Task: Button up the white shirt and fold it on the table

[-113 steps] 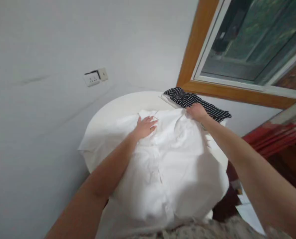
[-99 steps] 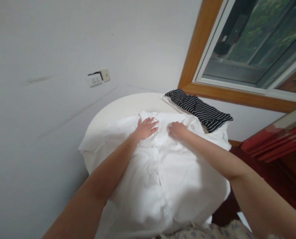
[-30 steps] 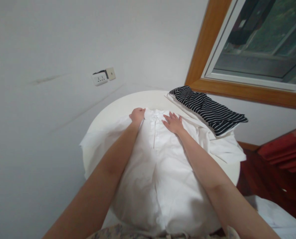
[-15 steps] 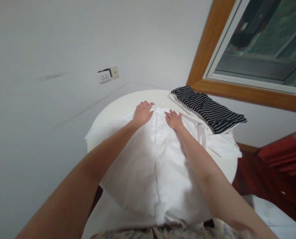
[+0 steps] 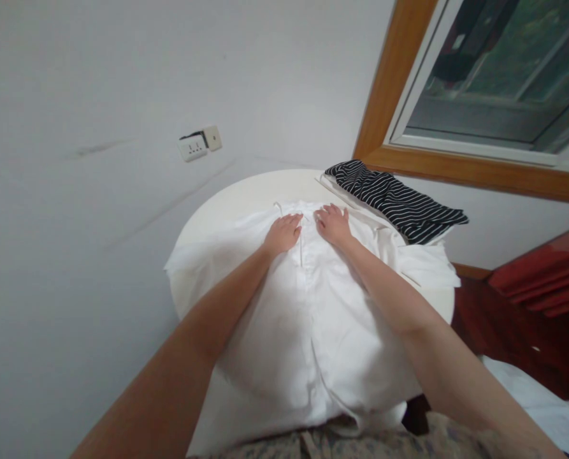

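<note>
I'm watching both hands pressing flat on the white shirt (image 5: pixel 308 319), which is lying spread over the round table (image 5: pixel 227 207) and hanging off its near edge. The left hand (image 5: pixel 283 233) and right hand (image 5: pixel 332 224) are resting open-palmed, fingers together, either side of the placket near the collar, gripping nothing. The step looks like smoothing and lining up the front; the next move probably calls for sweeping the palms outward without dragging the cloth. The collar is hard to read, white on white. Half a second ago the left hand was sitting further out at the collar edge; now it's closer in. The striped garment (image 5: pixel 399 201) is lying folded beside the window frame (image 5: pixel 456 169).
</note>
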`<state>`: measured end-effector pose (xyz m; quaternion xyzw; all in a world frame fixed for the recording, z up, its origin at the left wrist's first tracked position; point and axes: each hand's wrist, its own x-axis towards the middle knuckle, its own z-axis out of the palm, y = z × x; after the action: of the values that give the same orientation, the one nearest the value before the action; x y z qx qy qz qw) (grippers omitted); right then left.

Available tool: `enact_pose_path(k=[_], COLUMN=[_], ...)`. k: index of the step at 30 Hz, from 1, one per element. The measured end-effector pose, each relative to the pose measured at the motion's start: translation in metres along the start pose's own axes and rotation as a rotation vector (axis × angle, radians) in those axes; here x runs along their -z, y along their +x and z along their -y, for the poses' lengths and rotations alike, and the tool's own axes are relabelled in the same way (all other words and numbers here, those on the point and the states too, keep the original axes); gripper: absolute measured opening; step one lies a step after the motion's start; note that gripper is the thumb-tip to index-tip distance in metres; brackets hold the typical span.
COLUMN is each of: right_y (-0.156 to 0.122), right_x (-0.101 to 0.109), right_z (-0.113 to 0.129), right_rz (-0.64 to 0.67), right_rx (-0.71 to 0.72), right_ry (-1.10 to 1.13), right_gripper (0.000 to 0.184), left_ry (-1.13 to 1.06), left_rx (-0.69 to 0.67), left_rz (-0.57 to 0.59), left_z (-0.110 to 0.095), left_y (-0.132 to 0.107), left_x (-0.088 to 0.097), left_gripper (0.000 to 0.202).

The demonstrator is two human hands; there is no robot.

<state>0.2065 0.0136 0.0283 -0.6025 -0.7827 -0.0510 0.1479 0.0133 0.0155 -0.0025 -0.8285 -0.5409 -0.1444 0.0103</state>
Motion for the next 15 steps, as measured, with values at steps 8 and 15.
enact_pose_path(k=[8,15], right_y=[-0.032,-0.036], right_x=[-0.007,-0.010], right_z=[0.033,0.030], right_rz=[0.151,0.170], right_rx=[0.125,0.114], right_ry=[0.062,0.072], right_gripper=[0.049,0.051], left_ry=[-0.222,-0.022], left_rx=[-0.059,0.055], left_rz=[-0.121,-0.237], left_z=[0.018,0.009], left_y=[0.006,-0.010], left_x=[-0.007,0.010], left_gripper=[0.061,0.052])
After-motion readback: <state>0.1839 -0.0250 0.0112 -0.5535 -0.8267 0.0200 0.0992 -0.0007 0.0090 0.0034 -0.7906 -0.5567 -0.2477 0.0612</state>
